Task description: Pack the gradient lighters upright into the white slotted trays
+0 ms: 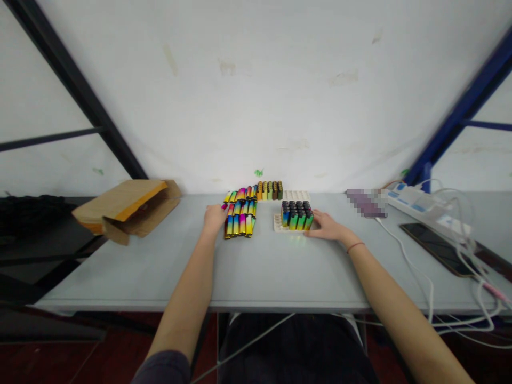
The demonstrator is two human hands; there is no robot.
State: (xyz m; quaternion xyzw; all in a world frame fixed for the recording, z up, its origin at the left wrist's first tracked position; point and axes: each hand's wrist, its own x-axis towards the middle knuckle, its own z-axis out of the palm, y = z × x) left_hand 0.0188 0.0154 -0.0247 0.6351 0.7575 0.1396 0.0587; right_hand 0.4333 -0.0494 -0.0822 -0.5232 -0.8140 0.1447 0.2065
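My left hand is closed at the left side of the rows of shiny rainbow metal lighter sleeves, its fingertips on a magenta sleeve. The sleeves lie in three stacked rows. My right hand grips the right end of a white holed tray, thumb at the front and fingers behind. Black-topped lighters with blue-green-yellow bodies stand upright in that tray; holes show at its left end.
Behind are a block of upright gold and dark pieces and another white holed tray. An opened cardboard box lies left. On the right are a phone, a power strip, cables and a partly blurred purple item.
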